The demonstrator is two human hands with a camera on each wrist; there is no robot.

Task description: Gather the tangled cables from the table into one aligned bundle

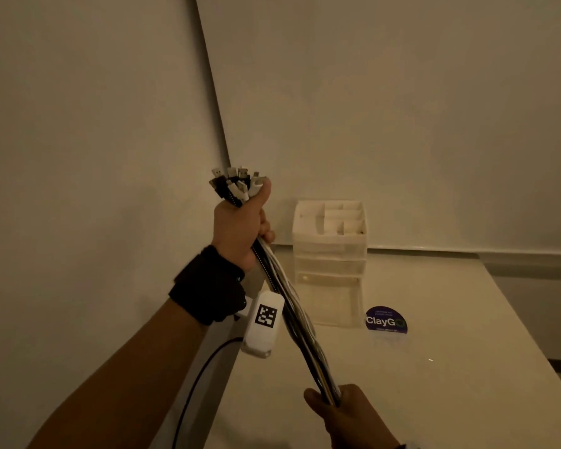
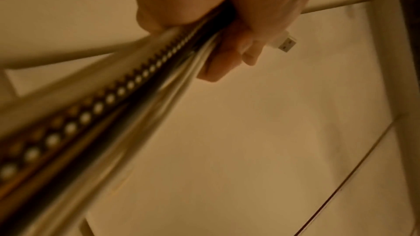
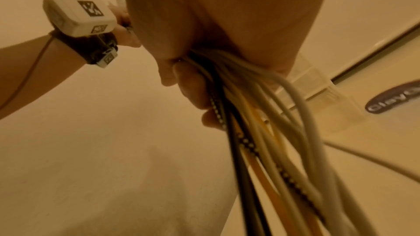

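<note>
A bundle of cables [image 1: 297, 322], white, black, yellow and one braided black-and-white, runs taut through the air above the table. My left hand [image 1: 240, 228] grips its upper end in a fist, raised high, with the USB plugs [image 1: 237, 183] sticking out above the thumb. My right hand [image 1: 344, 413] grips the same bundle lower down, near the bottom of the head view. In the left wrist view the braided cable [image 2: 109, 100] streams out of the left hand [image 2: 227, 30]. In the right wrist view the cables [image 3: 261, 132] hang loose below the right hand [image 3: 193, 87].
A translucent drawer organiser [image 1: 331, 260] stands on the pale table [image 1: 434, 384] against the wall. A round purple "ClayGo" sticker [image 1: 386, 320] lies beside it. A white tracker box [image 1: 263, 322] hangs at my left wrist, with a thin black lead [image 1: 195, 384] trailing down.
</note>
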